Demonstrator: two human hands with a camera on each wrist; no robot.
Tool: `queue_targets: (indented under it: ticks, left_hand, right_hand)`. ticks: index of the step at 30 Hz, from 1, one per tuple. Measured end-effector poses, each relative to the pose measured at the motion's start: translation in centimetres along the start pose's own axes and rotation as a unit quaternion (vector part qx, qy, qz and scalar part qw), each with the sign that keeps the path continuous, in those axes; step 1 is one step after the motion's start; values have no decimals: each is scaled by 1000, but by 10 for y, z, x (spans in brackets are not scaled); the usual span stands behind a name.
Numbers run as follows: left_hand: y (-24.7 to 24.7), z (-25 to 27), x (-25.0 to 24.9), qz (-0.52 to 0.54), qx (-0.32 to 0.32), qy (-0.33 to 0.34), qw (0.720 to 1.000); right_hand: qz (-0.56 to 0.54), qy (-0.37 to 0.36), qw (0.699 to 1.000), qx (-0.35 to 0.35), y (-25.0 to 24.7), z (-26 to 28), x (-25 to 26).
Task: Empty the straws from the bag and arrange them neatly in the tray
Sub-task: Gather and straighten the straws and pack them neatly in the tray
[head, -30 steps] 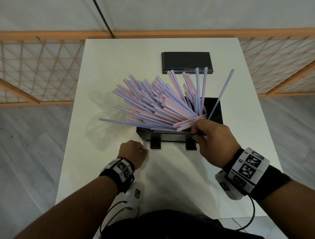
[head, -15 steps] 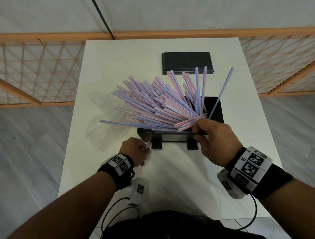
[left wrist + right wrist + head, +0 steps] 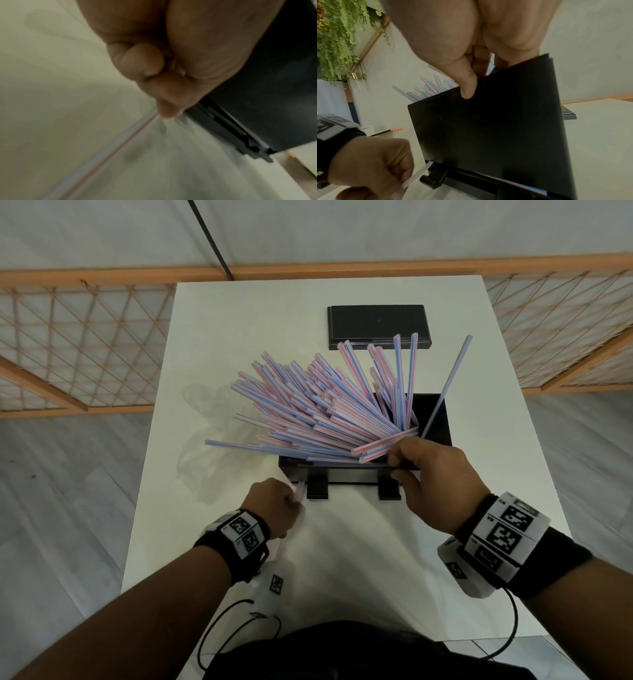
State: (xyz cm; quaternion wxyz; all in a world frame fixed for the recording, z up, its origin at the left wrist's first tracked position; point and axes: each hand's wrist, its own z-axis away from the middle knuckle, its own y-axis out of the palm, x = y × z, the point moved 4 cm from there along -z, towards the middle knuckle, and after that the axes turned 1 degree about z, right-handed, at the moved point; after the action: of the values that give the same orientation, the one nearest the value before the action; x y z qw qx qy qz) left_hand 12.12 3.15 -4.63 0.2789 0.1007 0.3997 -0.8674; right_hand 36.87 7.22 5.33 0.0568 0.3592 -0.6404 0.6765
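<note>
Since a second ago the left hand (image 3: 274,506) has drawn back a little toward the body, pulling a single straw (image 3: 419,172) out from the slot at the foot of the black tray (image 3: 436,419); otherwise the scene sits as it was. Its fingers are curled tight round that straw, which runs from the fist up to the tray's near left corner. In the left wrist view the picture is blurred, but a pale line with a pink stripe seems to be the same straw (image 3: 109,155) trailing away from the fingers.

At the tray's near right edge is the right hand (image 3: 435,477), thumb laid against the black front wall and fingers bent over the rim onto the lower ends of the straws (image 3: 318,412), clamping the tray wall together with those ends. Those straws (pink, blue and white striped) stand in the tray in a loose fan, most leaning out to the left over the white table (image 3: 239,320), one thin one tilted off to the right. On the table left of the tray lies the clear bag (image 3: 205,440), flat. Farther back a flat black lid (image 3: 378,325) sits apart from the tray.
</note>
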Motion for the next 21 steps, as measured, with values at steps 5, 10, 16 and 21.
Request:
queue_targets:
  ticks: [5,10,16,21]
  left_hand:
    - [12,7,17,-85,94,-10,992]
    - [6,21,5,-163,116,78,977]
    - [-15,56,-56,-134,21,345,929]
    - [-55,91,-101,138,-117,478,859]
  right_hand:
    - [0,1,1000,0,-1,0,1]
    - [-3,4,1000,1,-3,-1,3]
    - [2,0,1000,-16,-18,2,11]
    - [-46,-32,998,5,-43,9,28]
